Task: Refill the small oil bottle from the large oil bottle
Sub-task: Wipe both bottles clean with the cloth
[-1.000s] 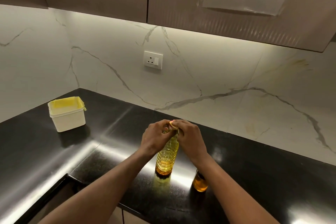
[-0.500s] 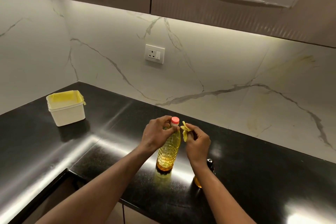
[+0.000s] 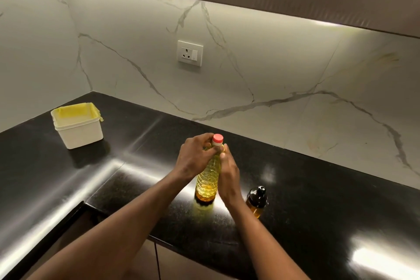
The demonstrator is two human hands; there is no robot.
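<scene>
The large oil bottle (image 3: 208,181) stands upright on the black counter (image 3: 318,193), full of yellow oil, with its pink cap (image 3: 217,139) on. My left hand (image 3: 195,157) is wrapped around its neck just below the cap. My right hand (image 3: 228,177) presses against the bottle's right side, its fingertips at the neck pinching a small yellow seal strip (image 3: 224,147). The small oil bottle (image 3: 256,203) has a dark cap and a little amber oil. It stands just right of my right wrist, untouched.
A white tub lined with yellow plastic (image 3: 77,128) sits at the back left of the counter. A recessed sink edge (image 3: 45,223) lies at the front left. A wall socket (image 3: 190,53) is on the marble backsplash, under the cabinets.
Both hands were over the cap. The right hand then pulled away with a yellow strip, baring the pink cap, and is now back against the bottle's neck. The left hand's grip has stayed.
</scene>
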